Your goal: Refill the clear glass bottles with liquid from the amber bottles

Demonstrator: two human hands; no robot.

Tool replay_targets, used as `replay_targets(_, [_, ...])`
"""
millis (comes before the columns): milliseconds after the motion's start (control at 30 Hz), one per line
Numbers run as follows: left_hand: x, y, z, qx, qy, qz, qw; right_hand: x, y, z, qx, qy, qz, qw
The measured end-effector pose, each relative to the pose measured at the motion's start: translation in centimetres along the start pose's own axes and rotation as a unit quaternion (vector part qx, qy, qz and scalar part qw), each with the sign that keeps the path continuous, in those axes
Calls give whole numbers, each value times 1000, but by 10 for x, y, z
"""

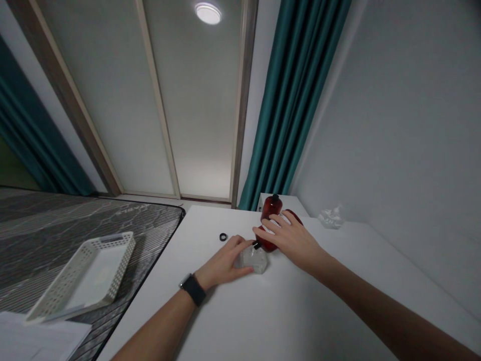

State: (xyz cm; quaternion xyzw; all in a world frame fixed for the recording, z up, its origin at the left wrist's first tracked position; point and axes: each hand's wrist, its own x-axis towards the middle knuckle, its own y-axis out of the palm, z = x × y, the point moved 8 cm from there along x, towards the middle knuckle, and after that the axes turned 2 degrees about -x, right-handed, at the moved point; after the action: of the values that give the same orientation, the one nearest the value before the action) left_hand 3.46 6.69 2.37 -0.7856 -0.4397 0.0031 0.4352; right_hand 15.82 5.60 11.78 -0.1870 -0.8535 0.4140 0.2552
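Note:
My left hand [229,258], with a dark watch on its wrist, is closed around a small clear container [256,258] on the white table. My right hand [287,233] grips a reddish-brown bottle [267,242] from above, its fingers wrapped over the side. That bottle lies tilted, and its black neck end [256,244] points at the clear container's top. Whether any liquid flows between them is too small to see. Just behind my right hand stands a second reddish-brown bottle [271,207] with a black top. A black ring [223,236] rests on the table beyond my left hand.
Crumpled clear plastic [331,218] lies at the table's back right, near the wall. A low white cabinet [296,204] stands behind the table [263,321]. To the left, a grey bed surface [150,225] holds a white perforated basket [122,271] and papers [45,337].

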Motion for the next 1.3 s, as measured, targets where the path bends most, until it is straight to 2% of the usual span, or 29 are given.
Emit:
replay_targets(1000, [0, 0, 0, 5, -9, 7, 1000, 4, -6, 2, -15, -7, 4, 1000])
replay_targets(1300, [1, -1, -1, 1, -9, 4, 1000, 2, -2, 0, 8, 5, 11, 1000])
